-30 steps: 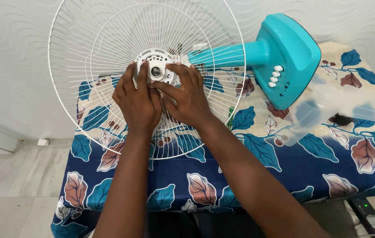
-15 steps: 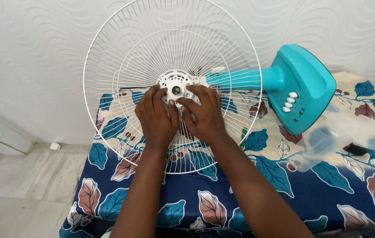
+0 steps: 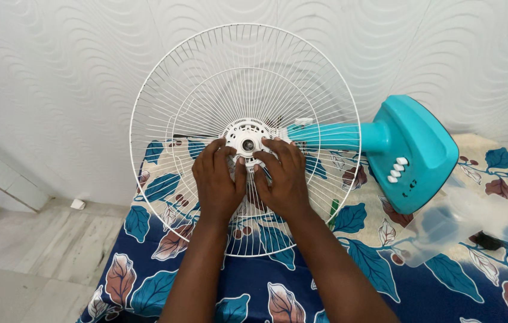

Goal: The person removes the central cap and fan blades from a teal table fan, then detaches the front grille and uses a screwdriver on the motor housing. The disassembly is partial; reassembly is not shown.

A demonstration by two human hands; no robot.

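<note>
A turquoise fan [image 3: 409,152] lies on its side on a table, its white wire rear guard [image 3: 245,78] standing upright and facing me. At the guard's middle is a white motor hub [image 3: 247,139] with a dark shaft end. My left hand [image 3: 217,182] and my right hand [image 3: 284,179] rest side by side just below the hub, fingertips pressed against its lower rim and the wires around it. Neither hand closes around anything separate.
The table wears a blue cloth with a leaf pattern [image 3: 445,281]. A clear plastic fan blade [image 3: 475,224] lies on it at the right, below the fan's base. A white textured wall is behind; pale floor tiles [image 3: 33,257] are at the left.
The view has tilted up, so the fan and hands sit lower in frame. My fingers have slid down from around the hub to its lower rim, hands closer together.
</note>
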